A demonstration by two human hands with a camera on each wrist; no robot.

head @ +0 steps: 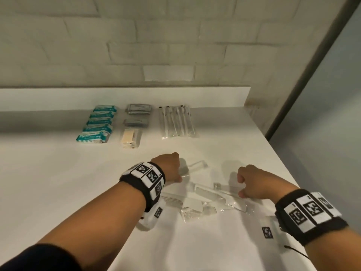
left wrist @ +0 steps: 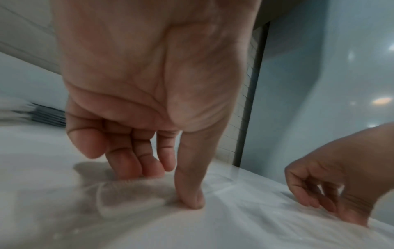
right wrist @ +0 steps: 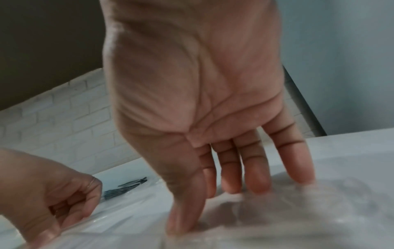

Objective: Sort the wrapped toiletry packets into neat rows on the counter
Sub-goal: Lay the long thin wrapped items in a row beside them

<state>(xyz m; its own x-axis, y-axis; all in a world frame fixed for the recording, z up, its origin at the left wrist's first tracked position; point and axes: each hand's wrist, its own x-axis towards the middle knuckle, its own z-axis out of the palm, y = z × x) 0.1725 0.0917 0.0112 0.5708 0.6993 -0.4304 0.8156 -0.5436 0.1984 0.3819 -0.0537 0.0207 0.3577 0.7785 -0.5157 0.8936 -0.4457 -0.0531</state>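
Several clear-wrapped comb packets (head: 210, 193) lie loosely heaped on the white counter (head: 58, 173) in front of me. My left hand (head: 176, 173) is down at the heap's far left. Its curled fingers and thumb (left wrist: 192, 200) pinch a clear comb packet (left wrist: 127, 192) against the counter. My right hand (head: 241, 186) is at the heap's right end. Its thumb (right wrist: 183, 219) and fingertips close on a blurred clear packet (right wrist: 287, 210). Another clear packet (head: 195, 165) lies just beyond the left hand.
Sorted rows lie along the back: teal packets (head: 97, 126), grey packets (head: 137, 112), a tan packet (head: 130, 137) and wrapped toothbrushes (head: 176, 120). A white ledge (head: 117, 96) and a tiled wall stand behind them. The counter's right edge (head: 289, 169) meets a glass panel (head: 332, 94).
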